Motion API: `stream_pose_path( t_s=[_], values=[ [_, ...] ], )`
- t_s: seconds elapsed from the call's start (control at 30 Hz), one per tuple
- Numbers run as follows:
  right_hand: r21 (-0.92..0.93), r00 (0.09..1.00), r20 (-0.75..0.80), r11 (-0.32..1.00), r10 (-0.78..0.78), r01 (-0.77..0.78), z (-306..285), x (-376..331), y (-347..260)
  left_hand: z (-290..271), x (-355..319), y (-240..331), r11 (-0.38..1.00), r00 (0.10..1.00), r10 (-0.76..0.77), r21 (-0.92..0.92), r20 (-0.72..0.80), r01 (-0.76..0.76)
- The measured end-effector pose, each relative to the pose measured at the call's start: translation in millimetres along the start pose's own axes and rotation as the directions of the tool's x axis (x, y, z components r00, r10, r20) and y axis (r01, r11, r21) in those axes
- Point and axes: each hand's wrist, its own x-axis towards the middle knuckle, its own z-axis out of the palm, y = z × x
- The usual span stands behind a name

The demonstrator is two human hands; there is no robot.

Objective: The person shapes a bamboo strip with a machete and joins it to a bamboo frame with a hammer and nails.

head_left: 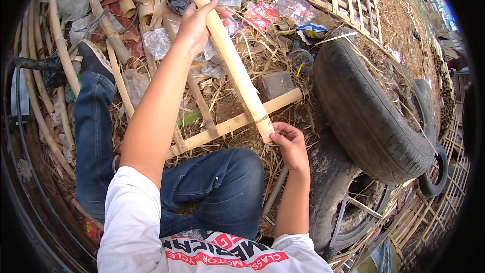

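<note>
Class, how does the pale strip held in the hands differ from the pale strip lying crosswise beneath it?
The left hand and right hand grip the held strip, but neither touches the crosswise strip. The held strip looks broader than the crosswise strip. The held strip slants up to the left, out of the picture; the crosswise strip rises to the right, its right end in view. Both are pale, long and narrow.
</note>
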Motion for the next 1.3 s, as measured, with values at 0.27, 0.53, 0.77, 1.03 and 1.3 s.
stream_pose_path(
  t_s=[0.27, 0.53, 0.77, 1.03, 1.3],
  values=[
    [0.137, 0.998, -0.070, 0.990, -0.008, 0.018, -19.3, -26.2, 3.4, 15.7, -1.4, -39.4, 0.968, 0.996, -0.054, -0.250, -0.075, 0.034],
    [0.114, 0.999, -0.030, 0.993, -0.025, 0.028, -2.1, -31.7, -10.0, -0.9, -1.9, -24.0, 0.976, 0.996, -0.022, -0.217, -0.089, 0.002],
    [0.300, 0.990, 0.136, 0.954, -0.040, -0.003, 3.2, -33.4, -17.4, -6.5, 2.5, -10.6, 0.971, 0.989, -0.006, -0.239, -0.147, -0.030],
    [0.127, 1.000, -0.023, 0.992, -0.001, 0.004, 13.5, -31.3, -18.4, -5.7, 2.5, -3.0, 0.974, 0.992, 0.002, -0.225, -0.127, -0.030],
    [0.036, 0.998, 0.024, 0.997, 0.063, -0.064, 15.6, -34.0, 3.0, 16.0, -3.8, -9.7, 0.995, 0.996, 0.009, -0.098, -0.092, -0.018]
  ],
)
